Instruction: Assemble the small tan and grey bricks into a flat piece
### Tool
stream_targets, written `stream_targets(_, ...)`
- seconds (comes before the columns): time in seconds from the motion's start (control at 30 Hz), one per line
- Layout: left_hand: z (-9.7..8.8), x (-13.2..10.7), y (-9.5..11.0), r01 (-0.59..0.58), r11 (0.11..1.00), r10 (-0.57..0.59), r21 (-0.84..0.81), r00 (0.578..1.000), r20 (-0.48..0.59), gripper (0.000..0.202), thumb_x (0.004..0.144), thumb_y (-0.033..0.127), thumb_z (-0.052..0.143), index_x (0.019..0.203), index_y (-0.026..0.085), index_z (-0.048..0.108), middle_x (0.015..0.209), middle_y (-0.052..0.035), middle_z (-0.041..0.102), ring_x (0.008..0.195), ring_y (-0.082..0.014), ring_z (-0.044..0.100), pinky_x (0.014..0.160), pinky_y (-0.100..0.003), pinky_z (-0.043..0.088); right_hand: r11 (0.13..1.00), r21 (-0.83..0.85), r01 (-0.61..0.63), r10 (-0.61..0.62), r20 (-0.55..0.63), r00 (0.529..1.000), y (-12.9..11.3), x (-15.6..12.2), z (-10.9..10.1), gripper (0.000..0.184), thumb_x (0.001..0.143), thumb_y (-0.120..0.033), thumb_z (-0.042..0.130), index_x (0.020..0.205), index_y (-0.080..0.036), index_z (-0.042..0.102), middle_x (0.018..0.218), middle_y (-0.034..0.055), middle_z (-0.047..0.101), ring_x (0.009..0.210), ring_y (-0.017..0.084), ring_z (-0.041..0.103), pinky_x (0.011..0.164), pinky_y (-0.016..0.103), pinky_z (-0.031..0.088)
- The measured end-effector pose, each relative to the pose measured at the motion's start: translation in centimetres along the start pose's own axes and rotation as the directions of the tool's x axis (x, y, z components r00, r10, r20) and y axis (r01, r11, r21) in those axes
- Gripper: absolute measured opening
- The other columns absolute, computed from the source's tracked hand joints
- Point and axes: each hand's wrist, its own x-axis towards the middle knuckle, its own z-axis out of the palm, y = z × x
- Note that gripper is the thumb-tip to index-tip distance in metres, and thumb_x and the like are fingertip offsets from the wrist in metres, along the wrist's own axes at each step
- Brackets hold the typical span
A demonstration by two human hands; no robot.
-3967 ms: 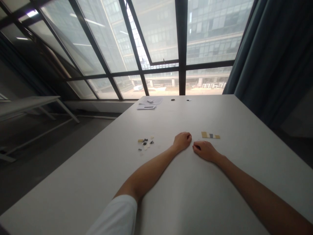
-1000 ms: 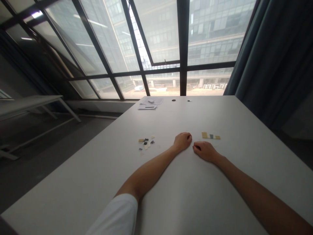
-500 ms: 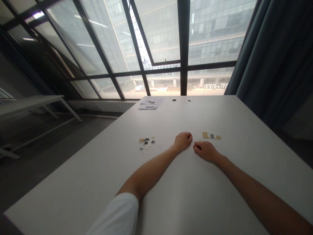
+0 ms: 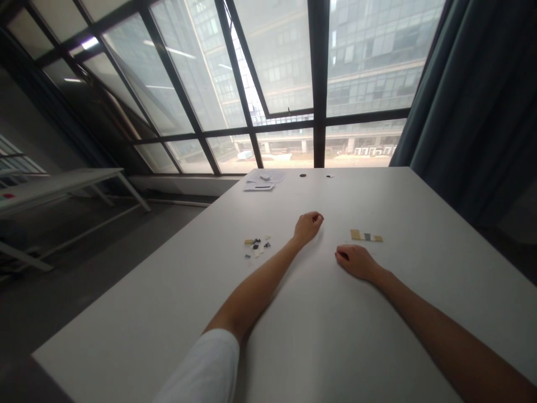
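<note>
My left hand (image 4: 309, 225) is raised a little over the white table (image 4: 319, 336), its fingers curled in and nothing showing between them. My right hand (image 4: 356, 261) rests on the table as a loose fist, with a dark hollow between thumb and fingers and no object visible there. Just beyond it lies a flat strip of tan, white and grey building-brick pieces (image 4: 366, 235). Left of my left forearm is a scatter of small loose pieces (image 4: 257, 246) in tan, black, grey and white. Neither hand touches the pieces.
Papers (image 4: 260, 183) with a small white object on them lie at the far left of the table. A round dark cable hole (image 4: 302, 176) sits near the far edge. Windows stand behind, a dark curtain (image 4: 453, 112) at right, another table (image 4: 71, 182) at left.
My left hand has lifted and moved away from my right hand, forward and slightly left. My right hand stays in place on the table. The view has shifted slightly.
</note>
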Motion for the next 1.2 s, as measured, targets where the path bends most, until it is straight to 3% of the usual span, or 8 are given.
stream_targets(0.17,-6.1,0.6,-2.3,-0.027,0.997,0.030,0.078,0.999,-0.038,0.030,0.089,0.028,0.051,0.095,0.016,0.077,0.080,-0.0028,0.072,0.071,-0.0136,0.060,0.067,-0.024,0.044,1.000,-0.003,0.000,0.000,0.003,1.000,0.1,0.0,0.3,0.029,0.093,-0.026,0.047,0.068,-0.018,0.058,0.072,0.0025,0.065,0.065,0.014,0.050,0.063,0.028,0.024)
stream_targets(0.37,-14.4,-2.6,-10.3,0.034,0.957,-0.039,0.287,0.999,0.013,0.030,0.088,0.032,0.052,0.098,0.019,0.077,0.088,-0.0030,0.073,0.073,-0.0153,0.060,0.072,-0.025,0.046,1.000,0.002,-0.006,0.006,0.015,1.000,0.3,0.2,0.4,0.029,0.093,-0.027,0.047,0.069,-0.019,0.060,0.073,0.0030,0.066,0.067,0.014,0.052,0.063,0.027,0.025)
stream_targets(0.5,-17.9,-5.6,-15.4,0.022,0.927,-0.069,0.374,0.991,0.112,0.030,0.085,0.036,0.056,0.099,0.020,0.077,0.090,-0.0033,0.072,0.073,-0.0153,0.059,0.072,-0.025,0.046,1.000,-0.001,-0.014,0.014,0.000,1.000,0.4,0.2,0.5,0.029,0.093,-0.027,0.047,0.069,-0.019,0.061,0.073,0.0036,0.066,0.066,0.015,0.052,0.062,0.027,0.024)
stream_targets(0.6,-19.2,-7.3,-17.7,0.028,0.925,-0.099,0.380,0.981,0.169,0.036,0.081,0.044,0.061,0.102,0.019,0.077,0.092,-0.0046,0.071,0.072,-0.0154,0.059,0.071,-0.026,0.046,1.000,-0.006,-0.022,0.022,-0.004,1.000,0.5,0.2,0.6,0.030,0.093,-0.028,0.047,0.069,-0.019,0.061,0.073,0.0039,0.066,0.066,0.015,0.052,0.062,0.027,0.024)
stream_targets(0.73,-19.5,-8.5,-19.1,0.040,0.930,-0.121,0.365,0.972,0.200,0.043,0.078,0.052,0.064,0.102,0.019,0.077,0.092,-0.0059,0.071,0.072,-0.0157,0.058,0.070,-0.026,0.046,1.000,-0.007,-0.020,0.020,-0.005,1.000,0.8,0.2,0.7,0.032,0.094,-0.029,0.046,0.068,-0.019,0.061,0.071,0.0037,0.065,0.066,0.015,0.052,0.062,0.027,0.025)
stream_targets(1.0,-18.8,-8.7,-19.6,0.018,0.926,-0.091,0.378,0.980,0.175,0.034,0.080,0.048,0.061,0.086,0.019,0.078,0.084,-0.0044,0.068,0.069,-0.0150,0.056,0.065,-0.026,0.042,1.000,-0.005,-0.027,0.027,-0.009,1.000,1.0,0.2,0.8,0.032,0.094,-0.030,0.046,0.069,-0.019,0.061,0.071,0.0035,0.065,0.066,0.015,0.052,0.062,0.027,0.026)
stream_targets(1.2,-19.7,-7.9,-19.2,0.007,0.919,-0.047,0.395,0.995,0.092,0.027,0.077,0.043,0.064,0.083,0.019,0.075,0.081,-0.0030,0.068,0.068,-0.0145,0.055,0.064,-0.025,0.041,1.000,0.007,-0.020,0.020,-0.010,1.000,0.9,0.2,0.7,0.031,0.093,-0.029,0.046,0.067,-0.019,0.058,0.070,0.0032,0.064,0.064,0.015,0.050,0.061,0.027,0.024)
